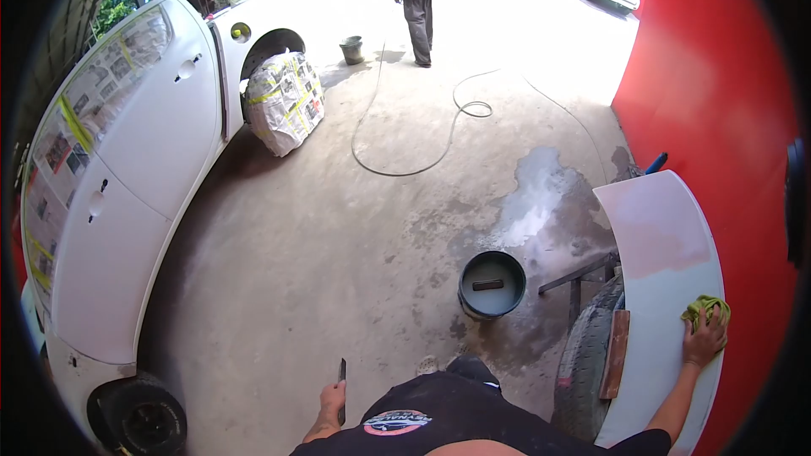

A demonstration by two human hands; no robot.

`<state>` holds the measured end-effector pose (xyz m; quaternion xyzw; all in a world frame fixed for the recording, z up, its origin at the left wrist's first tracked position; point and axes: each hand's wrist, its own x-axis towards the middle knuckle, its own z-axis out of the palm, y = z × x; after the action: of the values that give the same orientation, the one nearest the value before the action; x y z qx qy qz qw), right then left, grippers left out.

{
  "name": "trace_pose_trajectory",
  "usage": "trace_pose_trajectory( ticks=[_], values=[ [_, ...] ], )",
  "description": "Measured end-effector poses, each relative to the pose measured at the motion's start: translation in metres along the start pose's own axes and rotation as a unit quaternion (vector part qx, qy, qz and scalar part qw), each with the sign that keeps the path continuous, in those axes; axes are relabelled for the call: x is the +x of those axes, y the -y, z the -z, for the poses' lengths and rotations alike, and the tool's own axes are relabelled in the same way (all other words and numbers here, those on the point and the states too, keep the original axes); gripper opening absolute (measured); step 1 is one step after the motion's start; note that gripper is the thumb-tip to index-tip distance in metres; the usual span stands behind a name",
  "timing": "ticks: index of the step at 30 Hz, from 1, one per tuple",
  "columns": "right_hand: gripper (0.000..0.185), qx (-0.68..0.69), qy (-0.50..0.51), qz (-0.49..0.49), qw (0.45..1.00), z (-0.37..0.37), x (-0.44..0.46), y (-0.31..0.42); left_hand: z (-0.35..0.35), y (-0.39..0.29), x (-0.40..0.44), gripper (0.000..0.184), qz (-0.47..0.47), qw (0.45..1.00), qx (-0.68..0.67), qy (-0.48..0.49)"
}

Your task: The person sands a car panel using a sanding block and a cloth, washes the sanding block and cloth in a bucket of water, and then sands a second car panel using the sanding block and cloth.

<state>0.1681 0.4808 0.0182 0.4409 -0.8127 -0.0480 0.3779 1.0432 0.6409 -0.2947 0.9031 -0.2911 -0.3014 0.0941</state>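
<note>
My right hand (704, 341) presses a crumpled yellow-green cloth (704, 311) against the right edge of a curved white car panel (663, 321). A pinkish patch spreads across the panel's upper part. My left hand (330, 402), down at my side, is closed around a thin dark sanding block (342, 370), seen nearly edge-on. On the floor between the panel and me stands a black bucket (463, 297) of cloudy water, with a dark rectangular block (487, 285) in it. Behind the panel are a tyre (583, 363) and a strip of wood (616, 355).
A white car (152, 177) with newspaper-masked windows stands left, beside a paper-wrapped wheel (285, 105). A hose (405, 174) loops over the concrete. Wet patches (541, 194) lie near the bucket. Another person (417, 8) stands ahead near a second bucket (351, 51). A red wall (710, 101) borders the right.
</note>
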Motion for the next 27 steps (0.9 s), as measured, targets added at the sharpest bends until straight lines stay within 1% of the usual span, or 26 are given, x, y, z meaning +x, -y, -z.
trace_pose_trajectory(
  ticks=[3,4,6,7,12,15,18,21,24,26,27],
  values=[
    [0.053,0.007,0.000,0.006,1.000,0.006,-0.001,0.002,0.003,0.000,0.000,0.051,-0.003,1.000,-0.010,0.001],
    [0.053,0.010,-0.001,0.010,1.000,0.009,-0.001,0.002,0.005,-0.002,-0.002,0.051,0.006,1.000,-0.008,0.019],
    [0.052,0.009,0.026,-0.003,1.000,0.019,-0.001,0.007,0.013,-0.009,-0.003,0.052,0.023,0.999,-0.004,0.049],
    [0.051,0.009,0.039,-0.010,0.999,0.022,0.000,0.008,0.012,-0.008,-0.002,0.051,0.027,0.999,0.004,0.048],
    [0.050,0.032,0.010,0.010,0.999,0.021,-0.001,0.007,0.017,-0.015,0.003,0.047,0.031,0.998,0.040,0.049],
    [0.050,0.044,0.015,0.001,0.999,0.028,-0.001,0.010,0.023,-0.039,0.002,0.048,0.005,0.996,0.073,0.050],
    [0.049,0.064,0.011,0.014,0.998,0.025,-0.001,0.009,0.013,-0.054,0.015,0.050,-0.026,0.995,0.067,0.071],
    [0.049,0.076,0.008,0.017,0.997,0.030,-0.002,0.010,0.021,-0.098,-0.008,0.054,-0.048,0.993,0.081,0.071],
    [0.051,0.085,0.012,0.017,0.996,0.030,-0.001,0.010,-0.001,-0.092,0.007,0.059,-0.123,0.988,0.017,0.087],
    [0.054,0.088,0.012,0.021,0.996,0.024,-0.002,0.009,0.002,-0.102,-0.004,0.062,-0.133,0.988,0.039,0.070],
    [0.055,0.095,0.027,0.021,0.995,0.026,-0.002,0.010,0.005,-0.104,-0.011,0.063,-0.137,0.987,0.053,0.063]
  ],
)
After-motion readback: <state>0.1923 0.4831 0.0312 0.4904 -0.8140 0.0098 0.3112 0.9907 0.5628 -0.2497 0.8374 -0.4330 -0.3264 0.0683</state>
